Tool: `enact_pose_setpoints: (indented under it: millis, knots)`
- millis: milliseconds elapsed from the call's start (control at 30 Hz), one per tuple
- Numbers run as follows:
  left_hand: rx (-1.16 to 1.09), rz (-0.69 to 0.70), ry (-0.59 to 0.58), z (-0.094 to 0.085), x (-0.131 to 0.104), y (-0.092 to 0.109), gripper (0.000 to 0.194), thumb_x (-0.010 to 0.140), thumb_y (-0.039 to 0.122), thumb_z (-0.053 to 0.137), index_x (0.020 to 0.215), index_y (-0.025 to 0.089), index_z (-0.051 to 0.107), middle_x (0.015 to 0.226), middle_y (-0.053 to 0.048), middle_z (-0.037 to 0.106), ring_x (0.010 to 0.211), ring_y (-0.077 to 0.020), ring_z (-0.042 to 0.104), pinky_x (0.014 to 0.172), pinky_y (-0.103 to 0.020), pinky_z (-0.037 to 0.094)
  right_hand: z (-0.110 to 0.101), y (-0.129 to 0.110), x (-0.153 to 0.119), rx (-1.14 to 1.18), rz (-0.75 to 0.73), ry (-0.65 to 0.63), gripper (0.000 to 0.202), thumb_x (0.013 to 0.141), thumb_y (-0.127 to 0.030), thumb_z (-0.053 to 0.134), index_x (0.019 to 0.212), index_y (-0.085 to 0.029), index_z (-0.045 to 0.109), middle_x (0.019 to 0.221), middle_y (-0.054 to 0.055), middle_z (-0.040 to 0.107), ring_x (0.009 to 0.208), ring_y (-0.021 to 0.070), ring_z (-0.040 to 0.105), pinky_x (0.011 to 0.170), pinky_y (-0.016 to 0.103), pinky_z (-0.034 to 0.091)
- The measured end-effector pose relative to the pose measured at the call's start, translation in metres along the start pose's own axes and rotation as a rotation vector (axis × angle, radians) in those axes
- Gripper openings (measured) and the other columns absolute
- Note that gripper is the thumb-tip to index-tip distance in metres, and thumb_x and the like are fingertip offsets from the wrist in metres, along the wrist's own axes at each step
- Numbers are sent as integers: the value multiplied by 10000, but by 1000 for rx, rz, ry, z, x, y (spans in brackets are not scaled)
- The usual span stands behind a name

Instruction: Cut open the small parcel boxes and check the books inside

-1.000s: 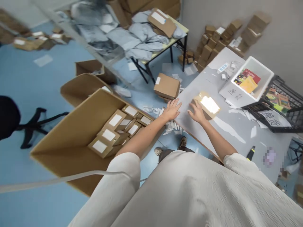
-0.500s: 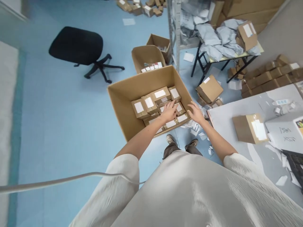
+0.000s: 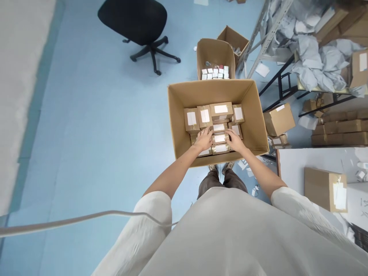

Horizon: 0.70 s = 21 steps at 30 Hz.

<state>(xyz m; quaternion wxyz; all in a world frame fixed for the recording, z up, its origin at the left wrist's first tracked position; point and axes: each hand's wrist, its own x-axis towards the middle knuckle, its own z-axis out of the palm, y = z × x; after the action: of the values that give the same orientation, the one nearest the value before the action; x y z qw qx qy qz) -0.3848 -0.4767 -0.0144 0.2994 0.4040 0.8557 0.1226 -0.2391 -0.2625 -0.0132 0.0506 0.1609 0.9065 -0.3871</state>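
Observation:
A large open cardboard box [image 3: 209, 90] stands in front of me, with several small labelled cartons packed inside. My left hand [image 3: 204, 139] and my right hand [image 3: 235, 141] are both inside it, one at each end of a small carton [image 3: 220, 138] with a white label. Their fingertips rest at that carton's ends, and it lies level among the others. More labelled cartons, such as one at the left [image 3: 191, 119], line the far side.
Behind the large box stands a smaller open box [image 3: 215, 48] of white packs. A black chair [image 3: 135, 21] is at the upper left. Shelving [image 3: 270, 38], grey parcels [image 3: 310, 53] and a white table [image 3: 293, 161] with a carton are on the right.
My view has turned, so the large box appears further right and straighter. My right hand has moved from the box's right edge to the cartons inside, opposite my left hand.

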Motion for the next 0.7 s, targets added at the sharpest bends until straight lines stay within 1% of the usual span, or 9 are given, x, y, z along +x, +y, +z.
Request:
enact_pose_setpoints:
  millis: [167, 300, 400, 500, 567, 700]
  knots:
    - [-49, -84, -24, 9, 4, -14, 709, 1079, 364, 557, 1757, 214, 413, 1906, -224, 243, 1747, -404, 311, 1395, -634, 294, 9, 15, 25, 10, 1, -90, 505, 1044, -416, 588, 1498, -237, 716, 1653, 156, 616, 1569, 331, 570, 1353, 552, 450]
    - [-68, -145, -22, 20, 22, -18, 674, 1096, 359, 543, 1746, 216, 431, 1906, -202, 259, 1746, -372, 326, 1395, -593, 321, 10, 43, 52, -13, 15, -149, 498, 1033, -375, 581, 1491, -229, 710, 1635, 161, 630, 1564, 334, 578, 1352, 567, 447]
    - [-94, -190, -16, 36, 41, -18, 669, 1095, 356, 548, 1744, 232, 441, 1899, -193, 286, 1746, -364, 330, 1387, -593, 343, 13, 73, 78, -74, 24, -191, 521, 1002, -312, 591, 1499, -199, 698, 1655, 180, 611, 1557, 334, 589, 1345, 551, 463]
    - [-119, -236, -36, 55, 61, -16, 677, 1086, 334, 555, 1745, 224, 446, 1899, -196, 287, 1746, -365, 333, 1388, -588, 347, 16, 109, 107, -140, 38, -236, 567, 975, -275, 604, 1528, -169, 673, 1665, 192, 597, 1552, 339, 592, 1346, 535, 468]
    - [-138, -252, -46, 70, 74, -17, 688, 1080, 331, 565, 1748, 215, 446, 1898, -206, 284, 1737, -372, 350, 1378, -586, 366, 19, 134, 129, -171, 44, -275, 599, 964, -273, 616, 1549, -155, 655, 1684, 202, 576, 1557, 362, 580, 1355, 557, 454]
    - [-166, -254, -37, 98, 104, -26, 723, 1070, 366, 590, 1764, 249, 426, 1891, -196, 311, 1718, -385, 380, 1369, -621, 372, 27, 182, 174, -263, 26, -323, 661, 919, -274, 673, 1565, -136, 636, 1726, 229, 526, 1570, 426, 547, 1360, 635, 426]
